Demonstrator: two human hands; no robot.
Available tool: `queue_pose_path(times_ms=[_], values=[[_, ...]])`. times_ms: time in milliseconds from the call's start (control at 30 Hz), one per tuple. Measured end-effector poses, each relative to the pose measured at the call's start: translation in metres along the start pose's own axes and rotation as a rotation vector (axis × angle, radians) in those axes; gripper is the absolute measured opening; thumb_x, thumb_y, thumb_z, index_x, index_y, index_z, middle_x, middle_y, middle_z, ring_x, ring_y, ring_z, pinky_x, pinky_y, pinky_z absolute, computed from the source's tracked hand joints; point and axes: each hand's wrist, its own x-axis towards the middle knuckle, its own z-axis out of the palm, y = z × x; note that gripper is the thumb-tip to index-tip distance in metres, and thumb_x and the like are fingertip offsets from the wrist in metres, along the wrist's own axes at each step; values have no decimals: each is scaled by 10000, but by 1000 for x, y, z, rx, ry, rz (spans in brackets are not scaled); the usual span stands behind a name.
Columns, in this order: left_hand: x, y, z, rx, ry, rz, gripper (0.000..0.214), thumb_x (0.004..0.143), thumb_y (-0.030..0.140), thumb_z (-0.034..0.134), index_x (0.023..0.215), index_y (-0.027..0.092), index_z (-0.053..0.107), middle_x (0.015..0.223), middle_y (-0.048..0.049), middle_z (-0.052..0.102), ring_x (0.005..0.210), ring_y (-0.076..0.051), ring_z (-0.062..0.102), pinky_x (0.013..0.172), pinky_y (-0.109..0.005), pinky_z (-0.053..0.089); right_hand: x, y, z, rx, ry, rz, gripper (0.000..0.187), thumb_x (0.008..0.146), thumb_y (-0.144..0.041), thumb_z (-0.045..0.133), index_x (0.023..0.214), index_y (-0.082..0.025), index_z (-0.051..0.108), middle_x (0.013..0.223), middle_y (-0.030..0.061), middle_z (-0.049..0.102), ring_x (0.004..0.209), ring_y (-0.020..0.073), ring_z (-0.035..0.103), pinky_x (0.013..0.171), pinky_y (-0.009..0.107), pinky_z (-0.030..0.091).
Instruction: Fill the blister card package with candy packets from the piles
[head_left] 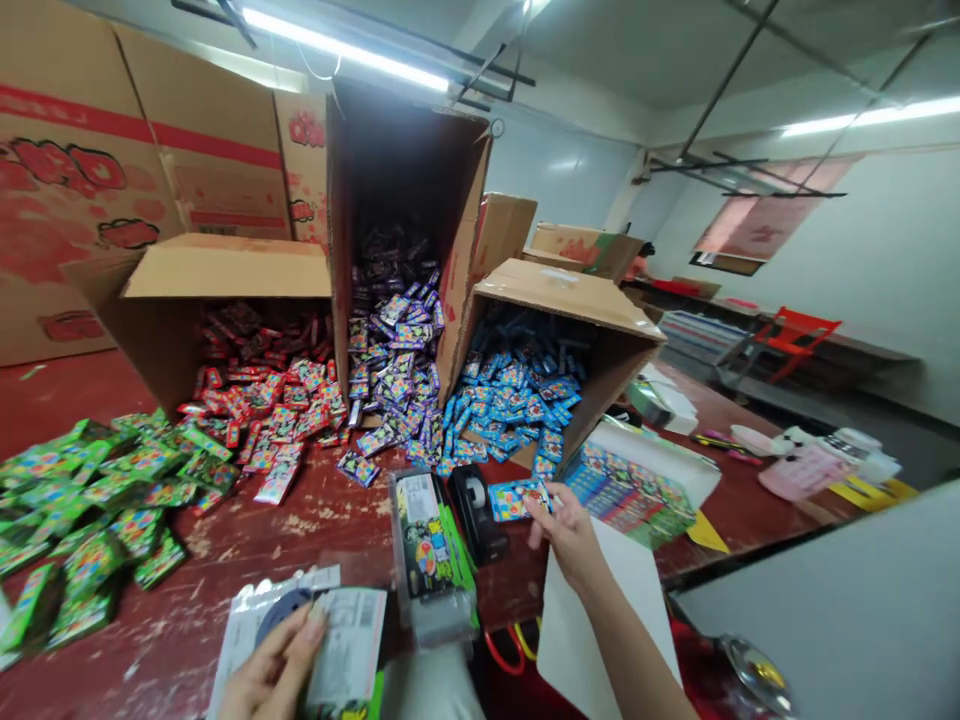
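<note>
Pinching a blue packet (514, 498) between fingertips, the right hand (571, 537) holds it above the red table (247, 545), beside a black tape dispenser (477, 510). The left hand (274, 672) grips clear plastic bags (315, 630) bearing a barcode label at the near edge. Printing on the packets is too blurred to read; the cardboard boxes (225, 270) show red markings, likewise illegible.

A small blue packet (516, 499) with bright cartoon print is pinched flat above the red tabletop. A clear printed bag (341, 640) lies at the near edge.
</note>
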Motion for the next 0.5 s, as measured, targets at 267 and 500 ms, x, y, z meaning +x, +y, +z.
queue_pose_path(times_ms=[267,500], values=[[-55,20,26,-333,-323,-12,356,788,439,658,1008,163,698,774,-42,742,627,-156,638,593,-235,473,-55,-95,75,350,-281,-107,476,673,-496,716,1031,-228,554,737,9,623,477,96,513,399,209,381],[-82,24,23,-305,-296,29,384,732,482,695,941,162,718,700,-27,724,622,-160,616,594,-234,457,-66,-121,96,163,-750,-191,219,771,-343,647,938,-201,663,728,2,648,596,121,563,521,212,433]])
